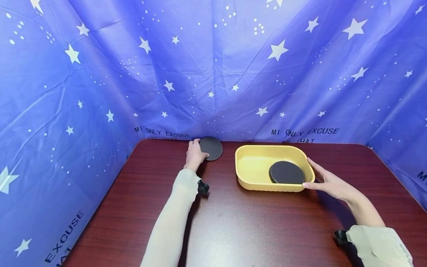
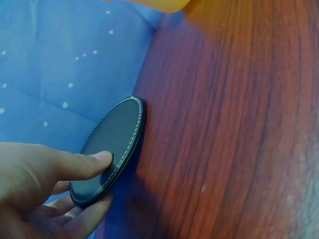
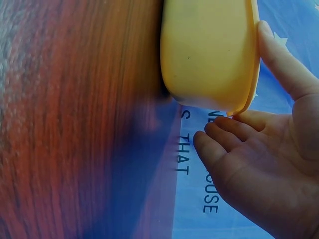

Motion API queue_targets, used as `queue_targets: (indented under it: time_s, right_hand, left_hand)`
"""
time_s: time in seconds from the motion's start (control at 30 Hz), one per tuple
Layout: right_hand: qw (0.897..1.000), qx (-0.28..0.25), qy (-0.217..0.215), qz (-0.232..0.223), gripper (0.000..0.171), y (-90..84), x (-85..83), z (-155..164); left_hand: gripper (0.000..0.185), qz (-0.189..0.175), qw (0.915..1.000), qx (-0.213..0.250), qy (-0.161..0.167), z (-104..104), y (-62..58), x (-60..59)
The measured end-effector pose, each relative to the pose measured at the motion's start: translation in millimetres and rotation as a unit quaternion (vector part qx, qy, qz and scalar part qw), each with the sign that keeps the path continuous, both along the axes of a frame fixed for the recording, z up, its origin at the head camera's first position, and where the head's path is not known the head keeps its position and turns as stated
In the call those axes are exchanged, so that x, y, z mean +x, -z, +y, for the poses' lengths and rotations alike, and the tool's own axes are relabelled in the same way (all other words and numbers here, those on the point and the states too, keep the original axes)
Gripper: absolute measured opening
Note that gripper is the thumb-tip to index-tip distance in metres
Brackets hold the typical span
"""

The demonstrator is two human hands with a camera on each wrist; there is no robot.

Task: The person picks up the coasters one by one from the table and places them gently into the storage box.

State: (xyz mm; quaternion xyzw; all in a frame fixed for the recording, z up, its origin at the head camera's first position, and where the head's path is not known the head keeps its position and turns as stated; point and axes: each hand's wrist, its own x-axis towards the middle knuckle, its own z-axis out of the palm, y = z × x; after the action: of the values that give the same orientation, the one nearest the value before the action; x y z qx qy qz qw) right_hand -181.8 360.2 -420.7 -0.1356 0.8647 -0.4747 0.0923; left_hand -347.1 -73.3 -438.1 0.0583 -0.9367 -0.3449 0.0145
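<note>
**Dark disc pinched at the backdrop, yellow tray steadied at its corner**

A round dark coaster [image 1: 211, 148] with pale stitching along its rim is held by the left hand [image 1: 194, 154] at the far edge of the reddish-brown counter [image 1: 233, 230], right where the counter meets the blue star-printed cloth [image 1: 213, 74]. In the left wrist view the coaster [image 2: 112, 147] is seen tilted up off the wood, with the thumb [image 2: 82, 164] laid on its upper face and the other fingers [image 2: 87, 219] curled beneath its lower edge, so that it is pinched between them.

A second dark coaster [image 1: 287, 172] is seen lying flat inside the yellow tray [image 1: 248, 163], toward the tray's near right corner. The tray is set on the counter to the right of the held coaster, well apart from it.

The right hand [image 1: 328, 181] is spread against the tray's right end. Its thumb [image 3: 279, 59] is pressed along the rim of the tray [image 3: 209, 50], and the loosely bent fingertips [image 3: 219, 134] are touching the underside of the rim at the corner; nothing is gripped by them. Pale sleeves are worn on both forearms.
</note>
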Motion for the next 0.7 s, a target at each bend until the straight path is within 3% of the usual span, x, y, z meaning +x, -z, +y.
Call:
queue_targets:
  time_s: [0.17,0.27,0.4,0.7]
  right_hand:
    - [1.000,0.004,0.001,0.001,0.096,-0.2,0.5,0]
    - [1.000,0.006,0.004,-0.002,0.096,-0.6,0.8,0]
    - [1.000,0.009,0.005,-0.002,0.096,-0.8,1.2,0]
    - [1.000,0.007,0.003,0.003,0.096,-0.2,0.8,0]
  left_hand:
    - [0.067,0.022,0.9995,0.024,-0.001,-10,-1.5,2.2]
    - [0.062,0.026,0.9967,0.077,-0.001,-14,-2.3,4.8]
    - [0.061,0.025,0.9865,0.162,-0.006,-18,-2.0,7.7]
    - [0.060,0.022,0.9585,0.284,-0.007,-23,2.0,10.1]
